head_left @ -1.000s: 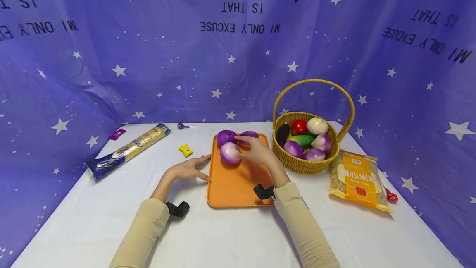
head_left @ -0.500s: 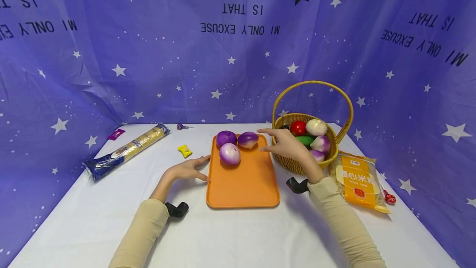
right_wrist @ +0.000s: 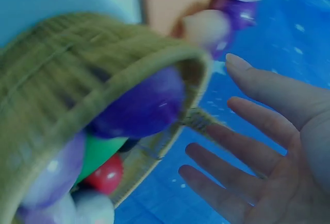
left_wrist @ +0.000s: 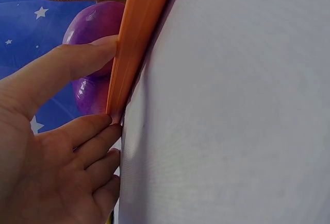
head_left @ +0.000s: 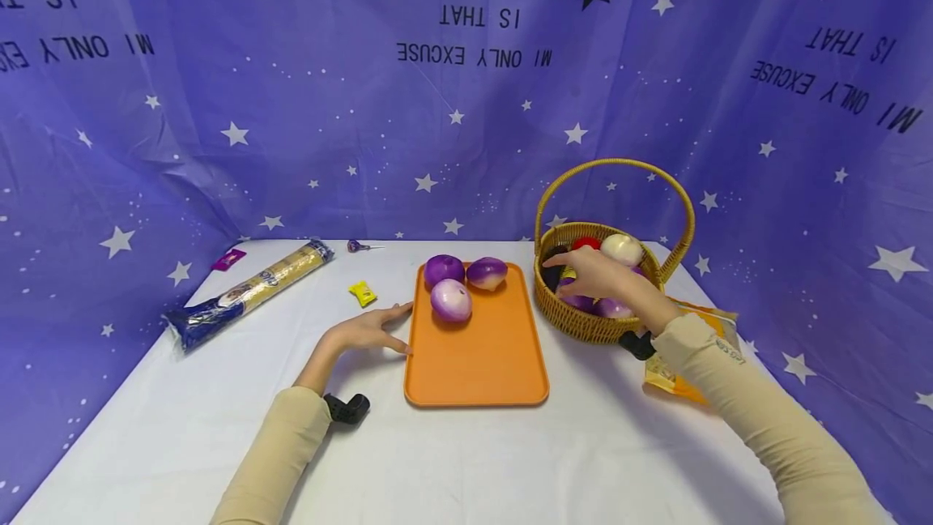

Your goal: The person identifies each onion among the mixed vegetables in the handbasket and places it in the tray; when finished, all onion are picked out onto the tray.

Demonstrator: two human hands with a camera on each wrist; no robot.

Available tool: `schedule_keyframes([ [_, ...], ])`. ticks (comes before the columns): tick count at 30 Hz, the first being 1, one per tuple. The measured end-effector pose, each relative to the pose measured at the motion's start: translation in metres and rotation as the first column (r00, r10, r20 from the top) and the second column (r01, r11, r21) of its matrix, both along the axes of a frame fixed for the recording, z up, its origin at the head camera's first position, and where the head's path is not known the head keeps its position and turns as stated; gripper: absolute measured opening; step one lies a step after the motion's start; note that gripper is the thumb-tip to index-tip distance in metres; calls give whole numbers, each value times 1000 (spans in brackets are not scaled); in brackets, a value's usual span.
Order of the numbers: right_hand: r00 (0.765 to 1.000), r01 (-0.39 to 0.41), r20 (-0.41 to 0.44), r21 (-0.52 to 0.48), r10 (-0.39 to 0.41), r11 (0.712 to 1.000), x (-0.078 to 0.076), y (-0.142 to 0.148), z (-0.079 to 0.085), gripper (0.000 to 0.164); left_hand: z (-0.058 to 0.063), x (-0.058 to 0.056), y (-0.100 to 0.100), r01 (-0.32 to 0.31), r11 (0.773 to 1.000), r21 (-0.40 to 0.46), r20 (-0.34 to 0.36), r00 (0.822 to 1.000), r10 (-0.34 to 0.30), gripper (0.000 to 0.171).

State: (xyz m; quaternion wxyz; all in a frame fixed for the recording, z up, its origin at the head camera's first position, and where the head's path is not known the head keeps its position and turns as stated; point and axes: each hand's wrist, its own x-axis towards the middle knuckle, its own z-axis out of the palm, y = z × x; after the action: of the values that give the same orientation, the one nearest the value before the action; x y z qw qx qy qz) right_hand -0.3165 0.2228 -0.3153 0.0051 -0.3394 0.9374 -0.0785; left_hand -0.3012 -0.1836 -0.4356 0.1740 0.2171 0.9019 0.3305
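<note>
On the table lies an orange tray (head_left: 477,363) bearing three purple-and-white onions: a dark one (head_left: 445,270), a paler one (head_left: 451,300) in front, and one on its side (head_left: 487,274). My left hand (head_left: 363,330) touches the tray's left edge with thumb and fingertips, fingers fairly straight, as the left wrist view confirms. My right hand (head_left: 594,274) hovers over the wicker basket (head_left: 576,329), fingers spread and holding nothing. Inside the basket the right wrist view has a purple vegetable (right_wrist: 142,105), a green one (right_wrist: 100,154) and a tomato (right_wrist: 105,173); a white onion (head_left: 622,249) sits at the back.
A long pasta packet (head_left: 251,294) lies at the left, near a yellow candy (head_left: 363,293), a purple wrapped candy (head_left: 229,260) and a lollipop (head_left: 355,247). Right of the basket is an orange food bag (head_left: 674,375), partly behind my forearm. The basket's tall handle (head_left: 615,160) arches up.
My right hand has left the onion on the tray's far right and moved rightward to above the basket. My left hand has stayed at the tray's edge.
</note>
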Motion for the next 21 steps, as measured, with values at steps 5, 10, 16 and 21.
schedule_keyframes([
  [5,1000,-23,17,90,22,996,-7,10,-3,42,0,0,1,0,1000,-3,-1,1000,0,96],
  [10,994,-87,70,123,78,989,-14,22,-4,45,1,0,0,0,1000,-4,-4,1000,0,95],
  [16,984,-114,151,164,89,980,-19,29,-4,49,2,2,0,-11,1000,-6,0,1000,11,95],
  [21,981,-110,177,201,74,974,-23,28,-5,49,2,1,0,-15,1000,-10,1,1000,15,95],
])
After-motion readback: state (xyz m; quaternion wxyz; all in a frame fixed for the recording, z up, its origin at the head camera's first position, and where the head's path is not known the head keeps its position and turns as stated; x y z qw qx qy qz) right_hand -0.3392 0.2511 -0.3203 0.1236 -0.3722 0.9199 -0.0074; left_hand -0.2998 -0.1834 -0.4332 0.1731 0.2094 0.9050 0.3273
